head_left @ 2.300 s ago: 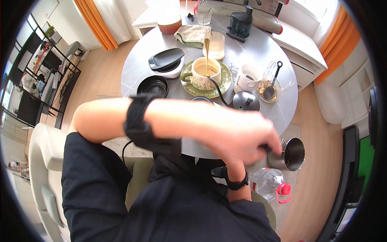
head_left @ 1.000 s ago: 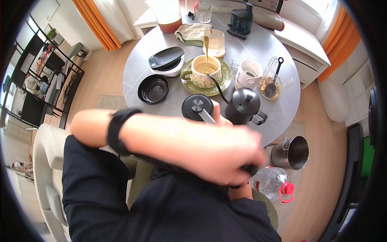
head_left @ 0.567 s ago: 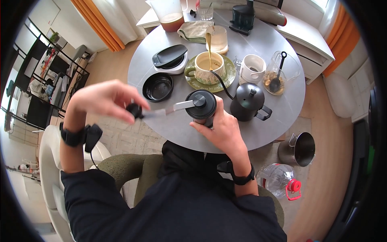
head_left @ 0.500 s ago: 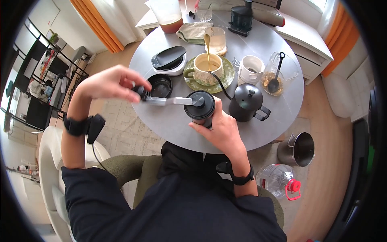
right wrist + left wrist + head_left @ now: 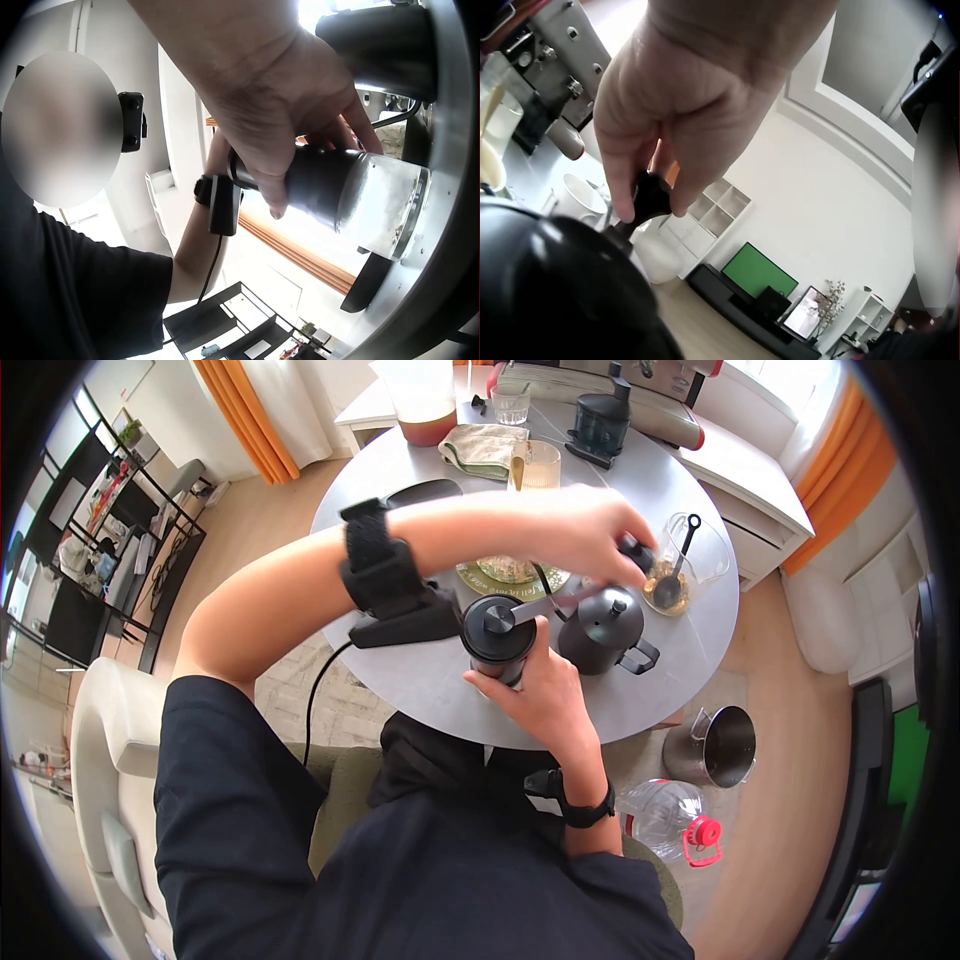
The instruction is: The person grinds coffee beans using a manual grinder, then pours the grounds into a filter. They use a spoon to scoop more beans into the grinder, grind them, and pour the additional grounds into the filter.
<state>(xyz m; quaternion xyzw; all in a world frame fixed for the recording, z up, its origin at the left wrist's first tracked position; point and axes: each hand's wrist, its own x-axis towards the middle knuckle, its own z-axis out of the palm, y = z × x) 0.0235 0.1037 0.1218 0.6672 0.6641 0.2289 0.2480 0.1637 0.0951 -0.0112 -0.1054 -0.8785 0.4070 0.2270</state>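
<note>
A black hand coffee grinder (image 5: 497,635) stands near the front of the round table. My right hand (image 5: 548,695) grips its body, thumb on the near side. In the right wrist view, its clear bottom jar (image 5: 386,202) shows below my fingers, down at the tabletop. The metal crank (image 5: 533,610) points to the upper right. My left hand (image 5: 590,530) holds the black crank knob (image 5: 636,552) at its end, and the left wrist view shows thumb and fingers pinching the knob (image 5: 652,196). My left forearm crosses above the table and hides the mug behind it.
A black gooseneck kettle (image 5: 603,628) stands just right of the grinder, under the crank's sweep. Farther right is a glass vessel (image 5: 668,592) with a black spoon. A green saucer (image 5: 490,582) lies behind. A steel pot (image 5: 712,746) and a water bottle (image 5: 665,815) are below the table's right edge.
My left hand has swung the crank round, from the near right, across the front to the left side, and now over to the far right. My right hand keeps its grip on the grinder.
</note>
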